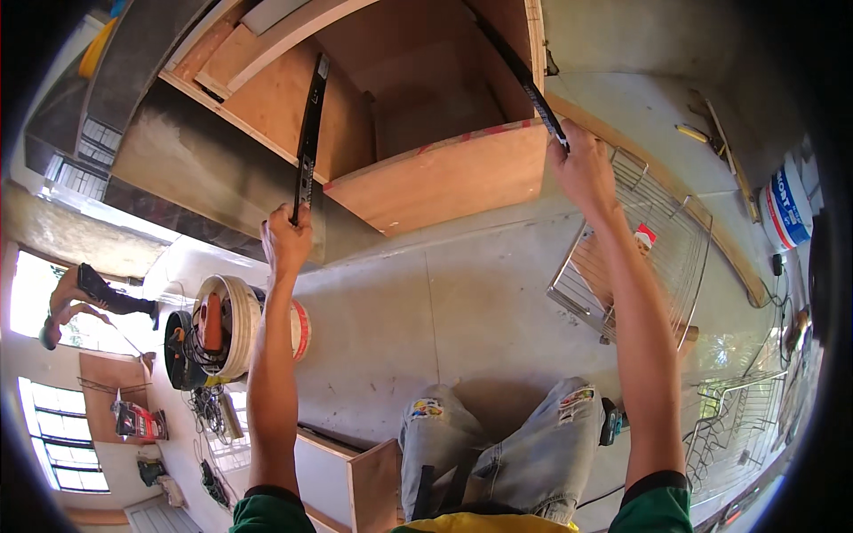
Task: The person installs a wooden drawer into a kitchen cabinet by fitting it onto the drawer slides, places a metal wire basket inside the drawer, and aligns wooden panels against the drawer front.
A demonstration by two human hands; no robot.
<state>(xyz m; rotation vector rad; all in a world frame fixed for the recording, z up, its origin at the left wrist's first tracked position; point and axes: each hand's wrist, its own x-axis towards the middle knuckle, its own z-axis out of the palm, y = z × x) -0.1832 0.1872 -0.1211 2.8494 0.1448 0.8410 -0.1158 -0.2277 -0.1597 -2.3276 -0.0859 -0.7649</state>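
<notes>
Two black drawer slides stick out from the sides of an open wooden cabinet. My left hand is closed round the front end of the left drawer slide. On the other side, my right hand grips the end of the right drawer slide, which slants down toward me. The cabinet's inside shows between the slides, with a plywood board along its lower front. Under my right forearm, a wire rack rests on the floor.
A white bucket of tools and cords stands left of my left forearm. A wooden drawer box lies beside my knee. At right are a long wood strip, a blue-and-white pail and more wire racks. Another person is at far left.
</notes>
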